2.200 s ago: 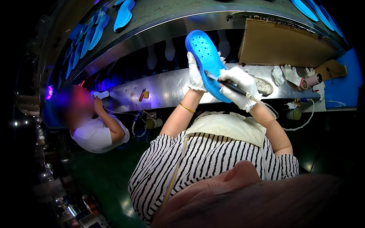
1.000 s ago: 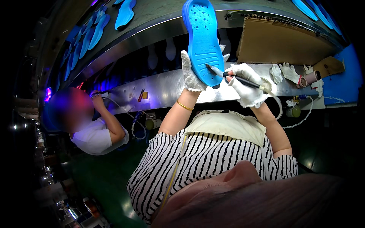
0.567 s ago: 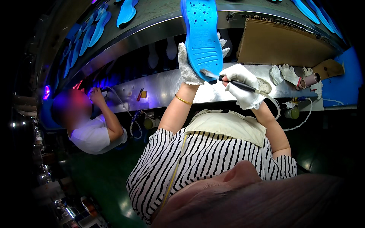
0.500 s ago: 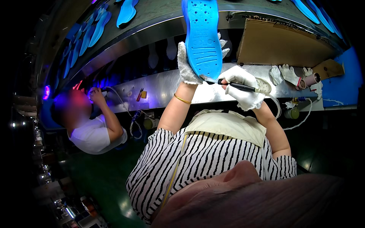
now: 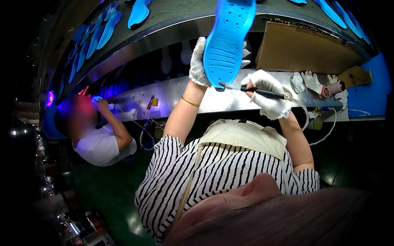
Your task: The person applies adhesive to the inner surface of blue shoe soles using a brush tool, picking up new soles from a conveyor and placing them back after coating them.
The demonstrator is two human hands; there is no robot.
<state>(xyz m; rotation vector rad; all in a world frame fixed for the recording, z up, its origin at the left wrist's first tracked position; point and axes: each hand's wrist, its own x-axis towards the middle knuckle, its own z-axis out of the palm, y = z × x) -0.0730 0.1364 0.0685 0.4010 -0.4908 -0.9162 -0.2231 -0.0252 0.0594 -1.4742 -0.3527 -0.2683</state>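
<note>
A metal counter (image 5: 164,94) runs behind the left grip (image 5: 199,64), closed round a blue sole (image 5: 225,47); gloves (image 5: 312,80) lie right of the right grip (image 5: 269,102), clasping a brush (image 5: 266,93).

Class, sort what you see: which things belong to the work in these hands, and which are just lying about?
In the work:
blue shoe sole, held by the left hand
black-handled brush, held by the right hand

Apparently just lying about:
loose white gloves
large cardboard sheet
brown cylinder

Glare whitens the metal bench (image 5: 172,95), a violet lamp (image 5: 50,99) glows left, and bowed edges fade black.
</note>
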